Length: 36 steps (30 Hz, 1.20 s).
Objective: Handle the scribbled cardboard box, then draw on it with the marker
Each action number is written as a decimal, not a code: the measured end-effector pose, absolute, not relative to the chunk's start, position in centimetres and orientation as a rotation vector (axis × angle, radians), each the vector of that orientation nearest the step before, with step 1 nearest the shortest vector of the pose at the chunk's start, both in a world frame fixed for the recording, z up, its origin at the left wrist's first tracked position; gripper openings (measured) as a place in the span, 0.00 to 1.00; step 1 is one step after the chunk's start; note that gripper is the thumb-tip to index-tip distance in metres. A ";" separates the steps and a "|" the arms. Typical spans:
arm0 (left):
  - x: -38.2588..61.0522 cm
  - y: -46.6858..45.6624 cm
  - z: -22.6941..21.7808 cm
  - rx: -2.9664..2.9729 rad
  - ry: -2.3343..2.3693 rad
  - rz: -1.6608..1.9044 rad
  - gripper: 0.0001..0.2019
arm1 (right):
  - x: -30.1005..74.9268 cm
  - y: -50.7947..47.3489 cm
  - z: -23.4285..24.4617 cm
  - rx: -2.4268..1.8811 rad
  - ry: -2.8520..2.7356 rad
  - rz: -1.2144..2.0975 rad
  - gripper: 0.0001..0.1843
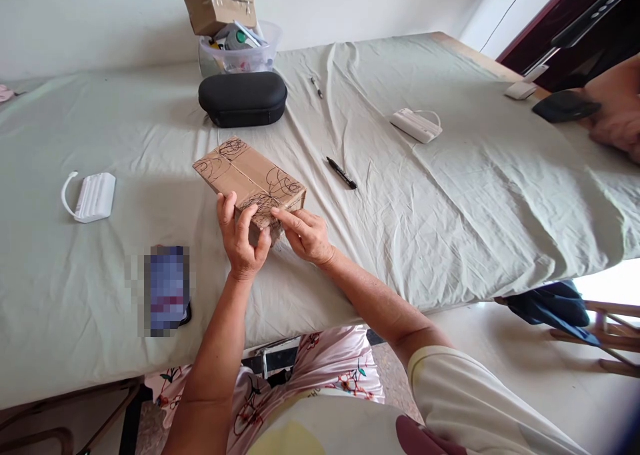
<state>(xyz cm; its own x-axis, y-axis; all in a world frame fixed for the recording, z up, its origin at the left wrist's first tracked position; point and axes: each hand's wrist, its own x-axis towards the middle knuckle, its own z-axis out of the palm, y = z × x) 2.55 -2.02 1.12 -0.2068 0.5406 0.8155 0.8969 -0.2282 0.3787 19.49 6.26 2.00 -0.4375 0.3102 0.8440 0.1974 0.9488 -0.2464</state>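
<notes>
A brown cardboard box [245, 172] with black scribbled loops at its corners lies on the cloth before me, turned at a slant. My left hand [243, 238] grips its near left edge, fingertips resting on the top and the thumb low at the near corner. At the near end, my right hand [306, 234] presses its index finger onto the scribbled top, its other fingers curled at the box's side. The near corner looks torn or frayed between the two hands. A black marker [342, 173] lies to the right of the box.
Behind the box stand a black hard case [243, 99] and a clear plastic tub [260, 58] with a carton [218, 3] on top. White power banks [95, 197] lie left and right [417, 124]. A phone [169, 288] is near the front edge; another person's hand [617, 105] shows far right.
</notes>
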 end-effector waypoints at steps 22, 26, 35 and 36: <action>1.5 -1.6 1.1 -1.633 -1.482 -1.711 0.20 | 20.4 8.4 2.8 -0.710 -1.842 0.501 0.30; 1.7 -1.7 1.2 -1.531 -1.506 -1.880 0.21 | 20.4 8.5 2.6 -0.683 -1.911 0.534 0.31; 1.9 -0.9 0.7 -1.139 -1.481 -2.520 0.25 | 20.5 9.2 1.6 -0.681 -1.858 0.678 0.29; 2.0 -0.8 0.7 -1.114 -1.500 -2.574 0.26 | 20.4 9.3 1.4 -0.669 -1.834 0.727 0.29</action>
